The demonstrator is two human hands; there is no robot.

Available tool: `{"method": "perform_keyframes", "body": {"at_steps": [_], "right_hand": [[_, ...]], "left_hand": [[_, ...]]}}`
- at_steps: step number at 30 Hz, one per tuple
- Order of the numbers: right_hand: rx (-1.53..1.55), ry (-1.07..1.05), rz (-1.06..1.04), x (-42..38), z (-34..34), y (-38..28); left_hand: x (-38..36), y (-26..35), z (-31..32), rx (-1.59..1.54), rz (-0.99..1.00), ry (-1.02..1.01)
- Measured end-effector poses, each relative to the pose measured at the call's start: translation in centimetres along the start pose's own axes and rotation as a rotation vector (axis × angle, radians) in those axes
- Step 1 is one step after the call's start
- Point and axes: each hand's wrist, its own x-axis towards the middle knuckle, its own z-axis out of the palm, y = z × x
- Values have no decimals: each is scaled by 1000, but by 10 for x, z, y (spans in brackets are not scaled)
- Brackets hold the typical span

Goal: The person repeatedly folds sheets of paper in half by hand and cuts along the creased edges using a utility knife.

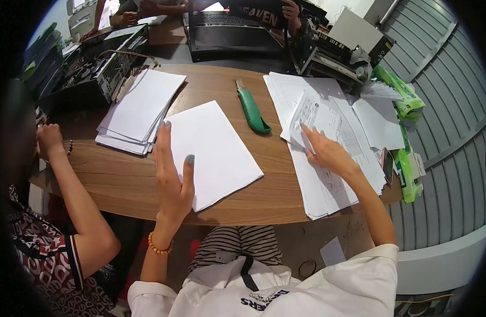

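Observation:
My left hand (174, 171) is open, its fingers stretched out and thumb apart, along the left side of a stack of blank white paper (216, 158). My right hand (330, 152) rests with spread fingers on a printed sheet (321, 113), whose left edge curls up slightly. Under that sheet lies a wide pile of larger papers (319, 193), some with printed lines. Between the two paper groups is a green box cutter (251, 110) with its blade end pointing away from me.
Another paper stack (140, 100) with a clip lies at the left, beside an open computer case (103, 74). A co-worker's arm (81, 198) rests on the table at far left. Black equipment (237, 42) stands at the back; green packets (404, 95) lie at right.

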Motion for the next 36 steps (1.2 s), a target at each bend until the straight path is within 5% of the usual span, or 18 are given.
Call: {"method": "perform_keyframes", "body": {"at_steps": [6, 8, 14, 17, 21, 23, 26, 31, 33, 35, 36], "right_hand": [[-6, -40, 18, -1, 12, 6], [-380, 305, -226, -5, 20, 5], [-252, 434, -194, 22, 32, -20], [-306, 257, -38, 32, 34, -31], [-421, 324, -68, 41, 29, -25], [-203, 702, -254, 38, 9, -36], [-9, 868, -705, 36, -10, -80], [-139, 553, -1066, 25, 43, -148], [-197, 538, -1048, 22, 43, -157], [-51, 479, -1038, 20, 38, -161], [87, 418, -1002, 19, 34, -161]], "left_hand": [[-3, 2, -4, -40, -79, 37], [-3, 2, -3, -56, -89, 54], [-5, 0, -3, -58, -79, 54], [-4, 1, -4, -67, -110, 47], [-4, 4, -6, -72, -113, 64], [-4, 3, -6, -76, -121, 79], [-5, 3, -7, -86, -124, 77], [-5, 2, -7, 1, -112, 53], [-7, -1, -3, 66, -144, 40], [-12, -2, 2, 374, -212, -300], [-13, -2, 7, 414, -185, -227]]}}
